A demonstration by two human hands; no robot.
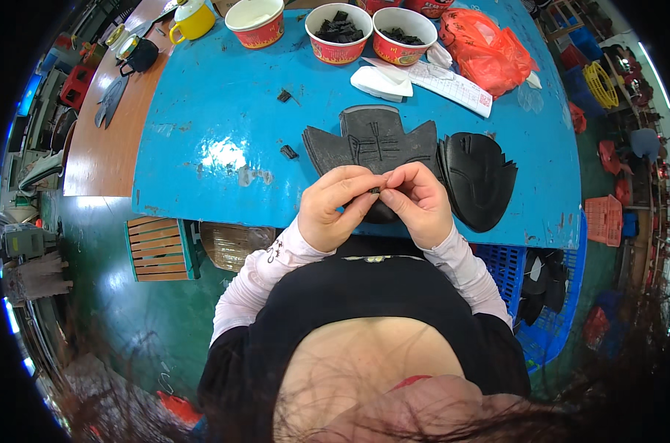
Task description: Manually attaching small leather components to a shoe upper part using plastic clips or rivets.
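Both hands meet over the front edge of the blue table (pixel 202 133), pinching one small dark piece (pixel 375 190) between the fingertips. My left hand (pixel 335 207) has thumb and forefinger on it from the left. My right hand (pixel 419 203) grips it from the other side; the fingers hide most of the piece. Just beyond lies a stack of black, shaped sheets (pixel 379 140) with cut lines on top. To its right is a second black stack (pixel 479 181) with a rounded front and notched edge. Two little black bits (pixel 289 152) lie to the left.
Paper tubs (pixel 339 52) with black pieces stand at the back, near a red plastic bag (pixel 482 52), white tissue (pixel 381 83) and a printed sheet (pixel 445 85). A yellow mug (pixel 193 20) sits far left. Below the table are a slatted stool (pixel 157 249) and a blue basket (pixel 549 336).
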